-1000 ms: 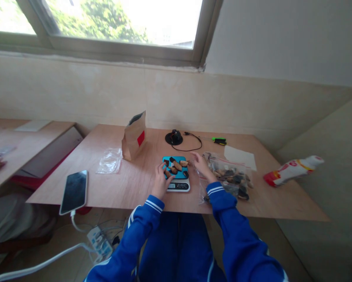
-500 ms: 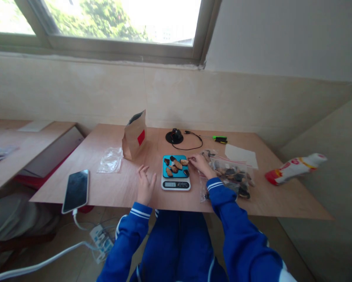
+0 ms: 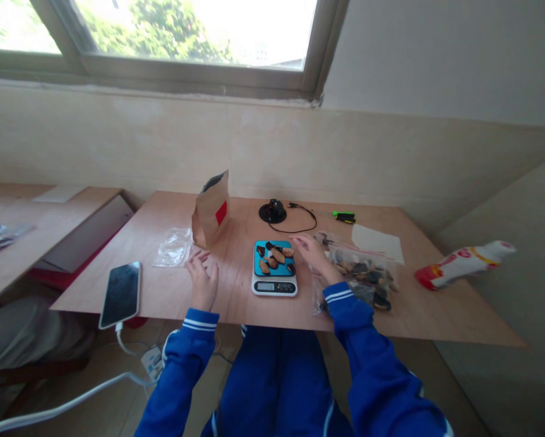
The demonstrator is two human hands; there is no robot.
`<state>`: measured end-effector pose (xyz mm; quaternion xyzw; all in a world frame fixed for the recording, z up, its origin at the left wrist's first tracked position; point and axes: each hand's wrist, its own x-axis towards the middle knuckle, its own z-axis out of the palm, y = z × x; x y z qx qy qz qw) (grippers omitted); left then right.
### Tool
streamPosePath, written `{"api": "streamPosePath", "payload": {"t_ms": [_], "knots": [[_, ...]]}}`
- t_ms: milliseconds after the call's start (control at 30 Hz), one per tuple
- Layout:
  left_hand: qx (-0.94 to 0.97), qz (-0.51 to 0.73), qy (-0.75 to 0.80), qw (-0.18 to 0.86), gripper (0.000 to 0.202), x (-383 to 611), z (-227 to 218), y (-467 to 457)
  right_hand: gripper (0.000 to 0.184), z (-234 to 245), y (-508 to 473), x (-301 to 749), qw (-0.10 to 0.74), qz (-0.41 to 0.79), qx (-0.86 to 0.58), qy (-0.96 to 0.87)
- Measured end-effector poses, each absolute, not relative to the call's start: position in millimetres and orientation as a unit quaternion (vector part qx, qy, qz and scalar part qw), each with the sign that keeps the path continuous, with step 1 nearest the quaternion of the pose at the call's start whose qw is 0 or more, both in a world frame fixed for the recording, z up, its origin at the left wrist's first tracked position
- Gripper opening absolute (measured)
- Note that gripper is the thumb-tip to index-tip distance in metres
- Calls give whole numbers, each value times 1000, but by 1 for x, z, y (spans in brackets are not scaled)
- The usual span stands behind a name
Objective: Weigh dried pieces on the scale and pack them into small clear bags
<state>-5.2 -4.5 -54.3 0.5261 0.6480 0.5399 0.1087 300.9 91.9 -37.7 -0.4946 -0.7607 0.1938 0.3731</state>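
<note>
A white kitchen scale (image 3: 275, 287) with a blue top stands at the middle of the table. Several tan and dark pieces (image 3: 277, 257), looking like dried mushroom, lie on its blue plate. My right hand (image 3: 312, 250) hovers just right of the plate, fingers stretched toward it, with nothing visible in them. Under and beside that wrist lie clear zip bags (image 3: 368, 273) filled with similar pieces. To the scale's left, my left hand (image 3: 203, 280) is raised with fingers apart and holds nothing. It is close to a clear empty plastic bag (image 3: 172, 247).
A brown paper bag (image 3: 211, 212) stands behind my left hand. Farther back are a black round-based device (image 3: 273, 211) with a cable, a green-black screwdriver (image 3: 344, 216) and white paper (image 3: 378, 243). A phone (image 3: 120, 294) on a charging cable overhangs the front-left edge; a bottle (image 3: 463, 265) is at right.
My left hand has moved left, away from the scale and closer to the clear empty bag. My right hand's fingers have lifted slightly beside the plate. The view has shifted a little.
</note>
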Motion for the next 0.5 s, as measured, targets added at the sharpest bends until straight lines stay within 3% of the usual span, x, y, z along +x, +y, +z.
{"api": "streamPosePath", "payload": {"t_ms": [267,500], "knots": [[529,525,661,-89,34,-4,34,52,22,-64,41,300,343,231,-554,-723],[564,485,662,-86,32,-2,85,93,19,-73,41,285,348,188,-564,-725]]}}
